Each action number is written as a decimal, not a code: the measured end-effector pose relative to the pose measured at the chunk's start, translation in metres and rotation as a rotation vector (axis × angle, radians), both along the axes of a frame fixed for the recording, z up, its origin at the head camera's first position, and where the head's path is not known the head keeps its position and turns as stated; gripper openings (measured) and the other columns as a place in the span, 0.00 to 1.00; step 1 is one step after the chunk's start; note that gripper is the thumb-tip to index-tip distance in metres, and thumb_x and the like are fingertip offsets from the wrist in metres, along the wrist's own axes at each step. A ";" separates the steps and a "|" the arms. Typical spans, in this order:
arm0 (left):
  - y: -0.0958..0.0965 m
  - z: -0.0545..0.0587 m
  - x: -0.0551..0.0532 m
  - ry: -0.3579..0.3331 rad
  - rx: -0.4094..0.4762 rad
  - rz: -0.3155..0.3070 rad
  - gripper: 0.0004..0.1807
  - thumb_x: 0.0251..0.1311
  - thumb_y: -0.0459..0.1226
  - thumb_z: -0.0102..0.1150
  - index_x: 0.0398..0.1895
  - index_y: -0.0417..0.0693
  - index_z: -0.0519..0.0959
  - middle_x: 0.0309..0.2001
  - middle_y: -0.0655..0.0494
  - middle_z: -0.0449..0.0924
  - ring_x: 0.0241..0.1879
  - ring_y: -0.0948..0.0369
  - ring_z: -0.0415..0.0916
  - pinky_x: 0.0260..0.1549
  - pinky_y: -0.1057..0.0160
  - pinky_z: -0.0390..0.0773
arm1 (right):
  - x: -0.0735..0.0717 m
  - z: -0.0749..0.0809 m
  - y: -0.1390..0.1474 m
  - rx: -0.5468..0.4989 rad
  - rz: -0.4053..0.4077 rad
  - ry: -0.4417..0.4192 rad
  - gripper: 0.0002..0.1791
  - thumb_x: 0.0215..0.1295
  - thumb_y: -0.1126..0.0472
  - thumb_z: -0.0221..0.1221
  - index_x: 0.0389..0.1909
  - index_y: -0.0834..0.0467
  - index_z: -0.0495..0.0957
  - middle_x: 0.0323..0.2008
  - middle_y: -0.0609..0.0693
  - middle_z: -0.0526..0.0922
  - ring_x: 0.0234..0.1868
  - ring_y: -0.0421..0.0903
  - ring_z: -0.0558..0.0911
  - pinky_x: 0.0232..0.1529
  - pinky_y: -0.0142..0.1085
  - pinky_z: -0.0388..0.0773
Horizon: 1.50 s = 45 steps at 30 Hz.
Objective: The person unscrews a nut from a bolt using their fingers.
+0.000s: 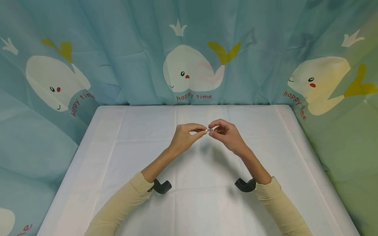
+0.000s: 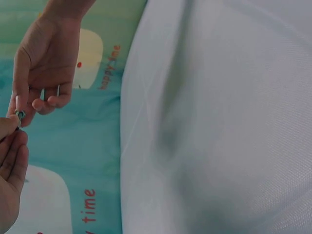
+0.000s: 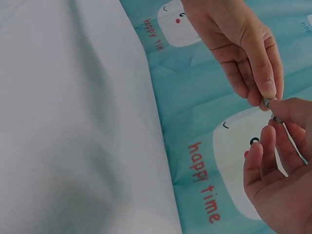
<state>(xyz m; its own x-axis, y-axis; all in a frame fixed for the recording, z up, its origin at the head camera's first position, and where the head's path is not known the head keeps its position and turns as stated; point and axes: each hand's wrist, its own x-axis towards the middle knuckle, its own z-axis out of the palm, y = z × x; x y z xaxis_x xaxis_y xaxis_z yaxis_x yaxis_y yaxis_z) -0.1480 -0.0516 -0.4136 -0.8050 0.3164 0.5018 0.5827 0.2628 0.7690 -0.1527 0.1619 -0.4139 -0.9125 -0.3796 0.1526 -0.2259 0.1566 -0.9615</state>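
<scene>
Between the two hands, raised over the white-covered table, is a small silvery metal piece [image 1: 209, 130], slim and roughly cylindrical. My left hand [image 1: 183, 137] pinches its left end between thumb and fingertips. The right hand [image 1: 231, 135] has its thumb and index finger at the other end, one on each side of it. In the right wrist view the metal piece [image 3: 276, 118] peeks out between the meeting fingertips, and most of it is hidden. The left wrist view shows a bit of the metal piece [image 2: 20, 115] by the right thumb tip.
A white cloth covers the table [image 1: 141, 131]. Blue-green curtains [image 1: 141, 75] with printed whales hang along the back and both sides. Black wrist-camera mounts [image 1: 162, 186] stick out inward near the sleeve cuffs.
</scene>
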 end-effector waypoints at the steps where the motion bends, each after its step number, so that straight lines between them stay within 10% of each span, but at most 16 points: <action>1: 0.000 0.000 0.000 -0.001 0.000 0.000 0.05 0.60 0.31 0.69 0.38 0.41 0.89 0.36 0.54 0.88 0.37 0.63 0.84 0.39 0.59 0.84 | 0.000 0.000 0.000 0.001 0.001 0.000 0.13 0.67 0.66 0.64 0.50 0.62 0.79 0.44 0.55 0.81 0.35 0.51 0.79 0.38 0.35 0.78; 32: 0.001 0.001 0.000 0.014 0.010 0.000 0.05 0.60 0.30 0.70 0.38 0.41 0.89 0.36 0.54 0.88 0.36 0.64 0.84 0.39 0.65 0.83 | 0.002 0.002 0.000 0.017 -0.048 -0.004 0.13 0.71 0.64 0.61 0.51 0.67 0.80 0.43 0.57 0.84 0.44 0.52 0.81 0.45 0.38 0.79; 45: 0.002 0.003 0.000 0.012 -0.003 0.003 0.05 0.59 0.30 0.70 0.38 0.41 0.89 0.37 0.53 0.88 0.37 0.63 0.84 0.39 0.65 0.83 | 0.002 0.000 0.001 -0.037 -0.021 0.053 0.09 0.66 0.70 0.63 0.45 0.66 0.80 0.37 0.57 0.81 0.33 0.48 0.79 0.34 0.33 0.76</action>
